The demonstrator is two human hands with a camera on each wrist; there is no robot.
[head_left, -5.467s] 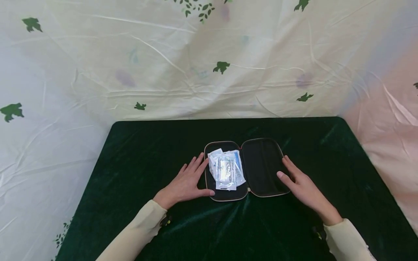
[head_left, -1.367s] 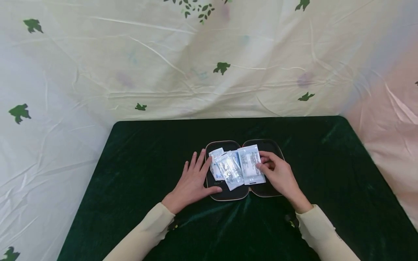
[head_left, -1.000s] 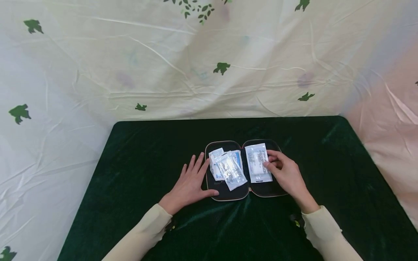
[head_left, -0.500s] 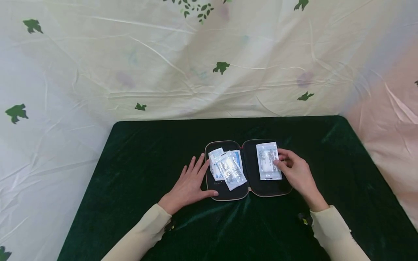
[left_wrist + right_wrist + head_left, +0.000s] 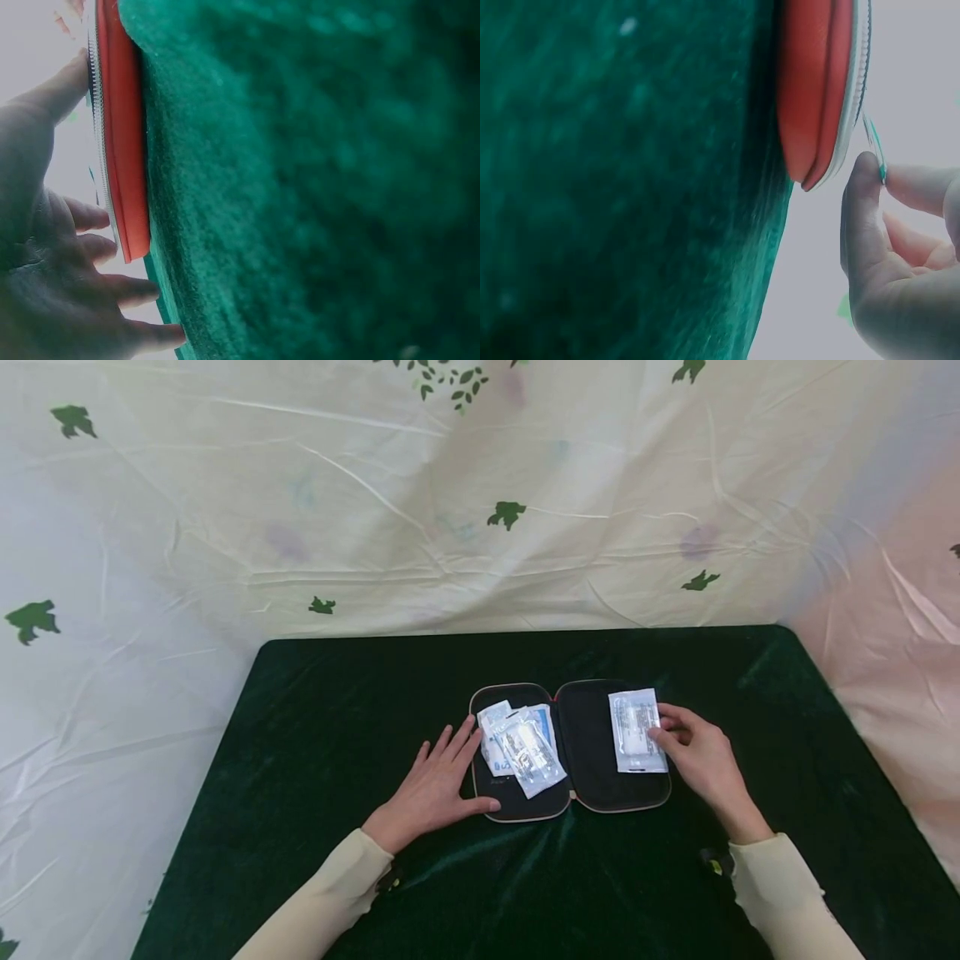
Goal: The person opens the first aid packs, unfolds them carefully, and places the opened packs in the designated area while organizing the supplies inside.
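Note:
A zippered case (image 5: 600, 789), black inside and red outside in the wrist views, lies unfolded on the green cloth. My right hand (image 5: 705, 760) pinches a flat white sealed packet (image 5: 636, 731) by its right edge, over the right half of the case. In the right wrist view, thumb and forefinger hold the thin packet edge (image 5: 876, 150) just past the zipper rim. Several more packets (image 5: 528, 752), white and blue, overlap in the left half. My left hand (image 5: 435, 785) spreads its fingers along the left rim, thumb at the near corner; the left wrist view shows them at the zipper edge (image 5: 101, 127).
Dark green velvet cloth (image 5: 360, 693) covers the table around the case. A pale curtain (image 5: 405, 510) with green leaf and bird shapes hangs behind and at both sides.
The right hand has carried the packet rightward, from above the case's middle to the outer part of its right half. Five seconds ago that hand was empty. The left hand stays at the rim.

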